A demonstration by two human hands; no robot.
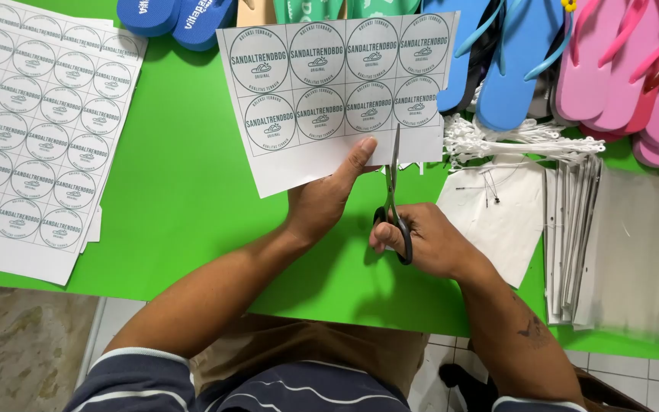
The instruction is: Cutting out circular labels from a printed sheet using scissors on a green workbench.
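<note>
My right hand (pixel 429 244) has its fingers (pixel 390 235) curled through the black handles of the scissors (pixel 393 200), gripping them with the blades pointing up into the lower edge of the label sheet (pixel 329 91). My left hand (pixel 322 202) pinches that sheet from below, thumb pressed flat on its front near the bottom edge, the other fingers hidden behind the paper. The sheet is white, held above the green desk (pixel 184 206), and carries two rows of round printed labels with dark green rings; the blades sit between the last two columns.

To my left, a stack of uncut label sheets (pixel 36 130) lies flat on the desk. To my right lie a bundle of white plastic tag fasteners (pixel 512 141), a loose white paper (pixel 497 210) and a pile of clear plastic bags (pixel 627 244). Along the far edge sit blue flip-flops (pixel 512 69) and pink flip-flops (pixel 619 61), close behind the sheet.
</note>
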